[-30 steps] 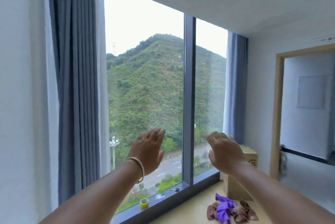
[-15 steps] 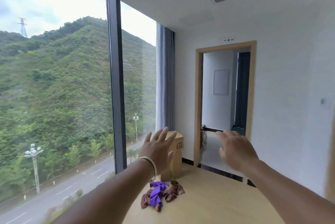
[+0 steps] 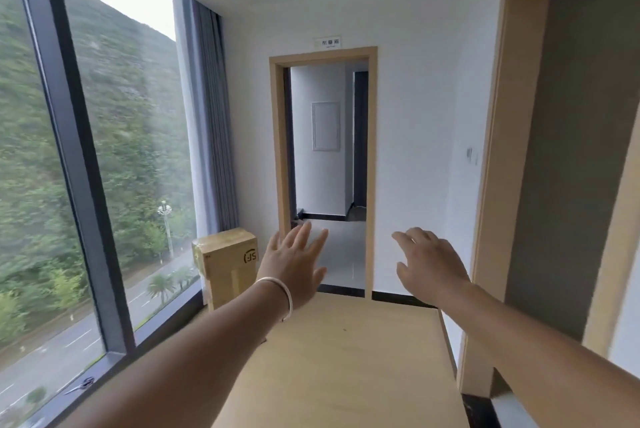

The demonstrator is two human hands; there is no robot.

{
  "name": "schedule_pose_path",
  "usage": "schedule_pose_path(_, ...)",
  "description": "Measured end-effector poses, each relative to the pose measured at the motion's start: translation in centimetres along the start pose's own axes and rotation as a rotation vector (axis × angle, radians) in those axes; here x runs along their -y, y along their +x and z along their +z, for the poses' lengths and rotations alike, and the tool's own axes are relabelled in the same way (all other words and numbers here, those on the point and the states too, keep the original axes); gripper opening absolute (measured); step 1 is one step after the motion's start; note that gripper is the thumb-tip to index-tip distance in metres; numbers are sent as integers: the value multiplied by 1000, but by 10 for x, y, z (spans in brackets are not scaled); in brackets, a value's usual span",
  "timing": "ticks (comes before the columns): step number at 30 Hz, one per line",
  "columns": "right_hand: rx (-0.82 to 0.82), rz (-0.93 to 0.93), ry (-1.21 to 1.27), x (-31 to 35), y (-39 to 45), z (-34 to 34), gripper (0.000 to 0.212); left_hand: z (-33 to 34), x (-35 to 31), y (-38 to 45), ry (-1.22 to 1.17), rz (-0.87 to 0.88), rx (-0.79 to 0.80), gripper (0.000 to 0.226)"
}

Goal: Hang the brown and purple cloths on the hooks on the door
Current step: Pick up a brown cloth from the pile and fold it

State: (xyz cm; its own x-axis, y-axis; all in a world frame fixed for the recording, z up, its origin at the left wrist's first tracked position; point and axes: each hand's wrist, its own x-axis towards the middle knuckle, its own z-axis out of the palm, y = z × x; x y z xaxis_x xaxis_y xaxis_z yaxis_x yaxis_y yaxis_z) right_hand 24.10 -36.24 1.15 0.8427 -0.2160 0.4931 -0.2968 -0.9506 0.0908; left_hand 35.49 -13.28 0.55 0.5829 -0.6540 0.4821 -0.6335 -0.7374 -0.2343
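- Brown and purple cloths: neither can be made out in the head view; the left forearm covers the near-left part of the table.
- Left hand (image 3: 294,268): raised above the far end of the table, fingers straight and spread, holding nothing; a silver bangle (image 3: 282,292) sits on the wrist.
- Right hand (image 3: 429,263): raised beside it, well apart from the left, fingers loosely extended and slightly bent, holding nothing.
- Table (image 3: 346,358): light wood top, running away from the camera towards the far wall.
- Cardboard box (image 3: 227,263): upright at the far-left corner of the table, beside the window, a round logo on its side.
- Window (image 3: 86,150): tall panes in a dark frame on the left; a grey curtain (image 3: 211,116) hangs at its far end.
- Doorway (image 3: 325,164): wood-framed opening in the far wall, small sign above.
- Second wood door frame (image 3: 498,150): near right.
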Motion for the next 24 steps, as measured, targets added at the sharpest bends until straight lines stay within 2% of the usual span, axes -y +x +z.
schedule_pose_path(12,11,162,20,-42,31,43,55,63,-30,97,-75,130,-14,68)
schedule_pose_path(24,-23,226,-36,-42,157,76,55,112,25,228,-147,150,-80,68)
